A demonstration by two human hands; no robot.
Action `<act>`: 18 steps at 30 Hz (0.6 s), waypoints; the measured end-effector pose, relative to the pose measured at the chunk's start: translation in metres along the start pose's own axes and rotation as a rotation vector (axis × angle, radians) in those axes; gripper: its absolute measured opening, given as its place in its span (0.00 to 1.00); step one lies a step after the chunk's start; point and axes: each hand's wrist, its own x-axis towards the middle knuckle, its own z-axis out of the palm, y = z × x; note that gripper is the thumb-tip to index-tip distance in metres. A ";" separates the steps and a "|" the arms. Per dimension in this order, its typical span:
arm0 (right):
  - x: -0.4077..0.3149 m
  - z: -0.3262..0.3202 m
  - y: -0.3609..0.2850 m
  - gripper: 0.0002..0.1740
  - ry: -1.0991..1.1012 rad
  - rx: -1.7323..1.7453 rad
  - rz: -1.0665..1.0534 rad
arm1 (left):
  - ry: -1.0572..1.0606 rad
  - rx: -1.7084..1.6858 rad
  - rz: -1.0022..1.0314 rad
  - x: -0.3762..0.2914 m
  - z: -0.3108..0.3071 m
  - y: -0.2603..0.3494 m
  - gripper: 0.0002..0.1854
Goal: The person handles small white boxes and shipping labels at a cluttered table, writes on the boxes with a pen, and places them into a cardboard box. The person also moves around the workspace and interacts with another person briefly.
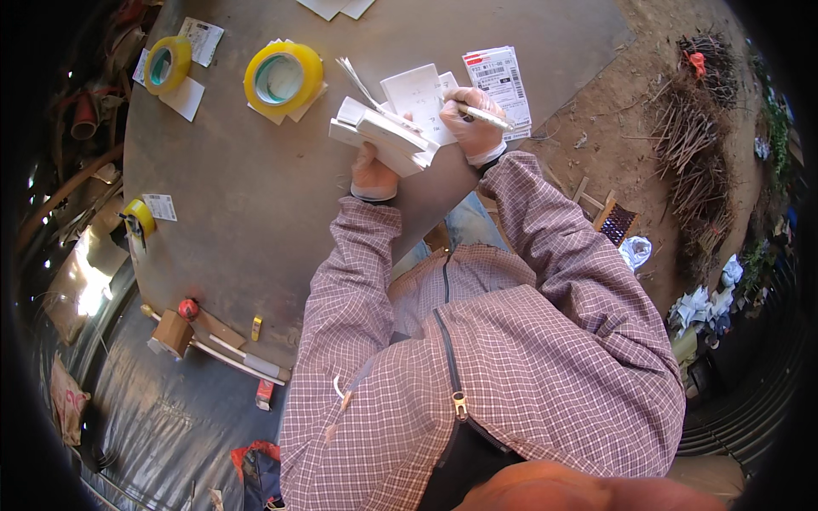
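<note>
My left hand (374, 172), in a thin clear glove, grips a stack of folded white paper slips (386, 135) over the table's near edge. A thin bundle of strips (359, 83) sticks up from that stack. Gloved as well, my right hand (474, 124) holds a white marker pen (482, 116) slantwise. Beneath and beside it lie white sheets (412, 89) with handwritten marks. A stack of printed shipping labels (501, 80) rests at the table's right edge, partly covered by my right hand. Whether the pen tip touches paper cannot be told.
On the grey table (217, 255) stand a large yellow tape roll (307, 64), a second roll (182, 54) and a tape dispenser (144, 217). Near its lower-left edge are a cardboard box (171, 332) and a yellow cutter (256, 327). Bundled twigs (693, 140) lie on the dirt at right.
</note>
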 end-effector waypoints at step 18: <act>0.097 -0.059 0.027 0.10 0.152 0.291 -0.010 | 0.020 0.116 -0.041 0.001 -0.016 0.004 0.35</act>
